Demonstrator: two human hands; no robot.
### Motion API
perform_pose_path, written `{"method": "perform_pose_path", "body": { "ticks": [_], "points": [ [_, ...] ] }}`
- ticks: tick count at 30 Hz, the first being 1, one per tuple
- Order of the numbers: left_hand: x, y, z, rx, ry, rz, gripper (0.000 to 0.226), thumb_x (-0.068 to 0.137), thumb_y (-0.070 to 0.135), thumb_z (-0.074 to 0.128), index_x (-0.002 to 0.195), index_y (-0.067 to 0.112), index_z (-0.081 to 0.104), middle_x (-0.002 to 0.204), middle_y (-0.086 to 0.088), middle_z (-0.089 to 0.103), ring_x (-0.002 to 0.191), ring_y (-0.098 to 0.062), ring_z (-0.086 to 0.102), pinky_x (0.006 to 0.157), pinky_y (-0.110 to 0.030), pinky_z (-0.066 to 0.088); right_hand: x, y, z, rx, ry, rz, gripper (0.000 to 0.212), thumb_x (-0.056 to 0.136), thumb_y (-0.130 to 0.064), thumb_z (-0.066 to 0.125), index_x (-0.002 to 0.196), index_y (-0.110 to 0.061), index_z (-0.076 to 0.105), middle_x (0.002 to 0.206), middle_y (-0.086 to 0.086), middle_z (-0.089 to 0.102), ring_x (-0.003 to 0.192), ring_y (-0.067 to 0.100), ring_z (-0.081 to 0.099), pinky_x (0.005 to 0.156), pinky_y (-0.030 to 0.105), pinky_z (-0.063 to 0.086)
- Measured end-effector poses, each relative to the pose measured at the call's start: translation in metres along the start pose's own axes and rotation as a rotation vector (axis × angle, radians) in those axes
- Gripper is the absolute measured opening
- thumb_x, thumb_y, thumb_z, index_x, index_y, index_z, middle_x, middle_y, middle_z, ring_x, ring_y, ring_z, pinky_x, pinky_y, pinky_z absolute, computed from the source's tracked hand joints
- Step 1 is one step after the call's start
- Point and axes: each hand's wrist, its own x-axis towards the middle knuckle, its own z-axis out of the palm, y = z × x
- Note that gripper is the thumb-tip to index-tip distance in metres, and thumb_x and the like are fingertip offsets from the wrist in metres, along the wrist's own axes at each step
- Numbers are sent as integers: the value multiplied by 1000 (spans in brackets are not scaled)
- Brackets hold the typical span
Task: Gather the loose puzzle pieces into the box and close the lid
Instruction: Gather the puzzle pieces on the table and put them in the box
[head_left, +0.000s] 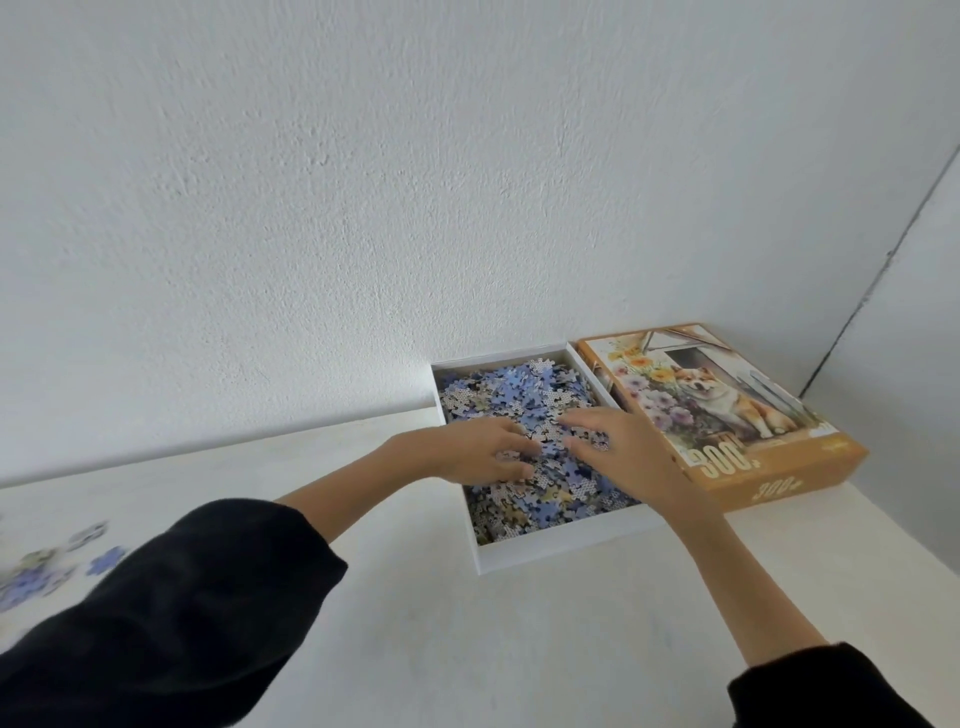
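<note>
A: Nearest, well left of the box (550, 545)?
B: Loose puzzle pieces (52, 566), blurred, on the bench (415, 623).
A: Inside the box?
B: Left hand (483, 452), fingers curled into the heaped pieces (519, 400), grip unclear; right hand (623, 447) flat upon them, fingers straight.
A: Right of the box?
B: The lid (727, 415), just beside it, picture upward.

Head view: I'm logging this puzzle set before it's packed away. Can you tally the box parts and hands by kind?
White box base: 1
Orange lid: 1
Hands: 2 (left hand, right hand)
Total: 4
Loose pieces at far left: too blurred to count.
</note>
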Motion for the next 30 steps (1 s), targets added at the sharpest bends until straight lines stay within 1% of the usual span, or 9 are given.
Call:
{"method": "perform_pose_path", "body": {
  "ticks": [2, 4, 7, 13, 17, 21, 26, 29, 30],
  "points": [
    [-2, 1, 9, 51, 24, 12, 56, 98, 42, 38, 148, 24, 22, 154, -5, 20, 140, -20, 21, 112, -35, 20, -2, 2, 6, -54, -103, 0, 39, 92, -34, 52, 130, -24, 52, 140, -4, 45, 131, 10, 37, 108, 20, 22],
    [-5, -2, 22, 69, 22, 22, 64, 96, 42, 43, 149, 27, 11, 157, -3, 9, 142, -20, 10, 114, -35, 12, -5, 5, 9, -109, -230, 31, 44, 93, -40, 47, 136, -28, 44, 148, -6, 33, 137, 11, 26, 111, 30, 21],
    [-7, -7, 30, 57, 91, 29, 66, 94, 44, 47, 149, 31, 13, 155, 0, 15, 141, -19, 12, 114, -34, 15, -7, 7, 10, -85, -158, 56, 38, 93, -37, 50, 128, -24, 54, 141, -3, 44, 132, 10, 35, 107, 27, 26],
    [-25, -9, 30, -155, 226, 98, 46, 95, 35, 49, 139, 30, 39, 155, 0, 16, 139, -15, 23, 105, -23, 23, -14, -7, 8, 37, 166, 72, 31, 90, -24, 57, 120, -17, 62, 122, -1, 61, 116, 10, 54, 94, 20, 38],
    [-55, -11, 26, -250, 411, 163, 31, 94, 24, 53, 126, 21, 55, 136, -2, 47, 122, -13, 46, 101, -29, 37, -22, -28, 10, 153, 319, 47, 25, 89, -11, 57, 112, -11, 66, 113, 2, 66, 109, 13, 59, 90, 15, 39],
    [-96, -24, 21, -267, 501, 121, 25, 94, 20, 53, 118, 19, 61, 120, 1, 61, 107, -11, 57, 94, -27, 43, -26, -64, 22, 200, 308, -10, 25, 88, -8, 57, 111, -11, 66, 111, 2, 67, 106, 13, 60, 90, 17, 42],
    [-163, -44, 22, -302, 580, 11, 26, 93, 18, 55, 118, 19, 61, 118, 5, 62, 106, -8, 58, 92, -19, 43, -24, -120, 44, 216, 246, -78, 26, 87, -7, 57, 111, -10, 66, 112, 4, 66, 102, 13, 62, 86, 20, 46],
    [-211, -59, 29, -303, 617, -61, 26, 94, 19, 54, 119, 19, 60, 119, 6, 61, 106, -6, 58, 90, -15, 42, -27, -156, 62, 255, 212, -107, 25, 88, -8, 57, 110, -13, 67, 112, -1, 66, 87, 0, 61, 80, 14, 42],
    [-227, -65, 32, -299, 625, -85, 26, 94, 19, 54, 119, 19, 60, 119, 6, 61, 106, -6, 58, 90, -15, 41, -27, -168, 69, 269, 194, -122, 25, 88, -8, 57, 110, -13, 67, 113, -2, 65, 92, 3, 61, 83, 13, 40]
  ]
}}
